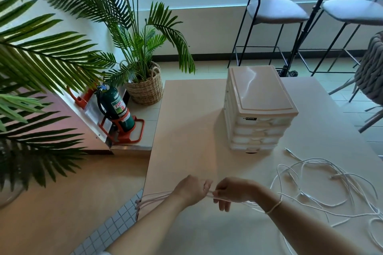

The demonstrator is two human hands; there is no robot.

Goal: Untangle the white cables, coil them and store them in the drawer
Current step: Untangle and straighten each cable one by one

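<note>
My left hand (191, 189) grips a folded bundle of white cable (154, 197) whose loops stick out past the table's left edge. Close beside it, my right hand (232, 191) pinches the same cable where it leaves the left fist. From there the cable trails right into a loose tangle of white cables (323, 184) lying on the table. A beige plastic drawer unit (259, 107) stands at the middle of the table; all its drawers look closed.
The beige table (186, 130) ends just left of my hands. Beyond that edge are a green fire extinguisher (116, 109) on an orange stand, a potted palm in a basket (147, 87), and large fronds. Bar stools (275, 12) stand behind the table.
</note>
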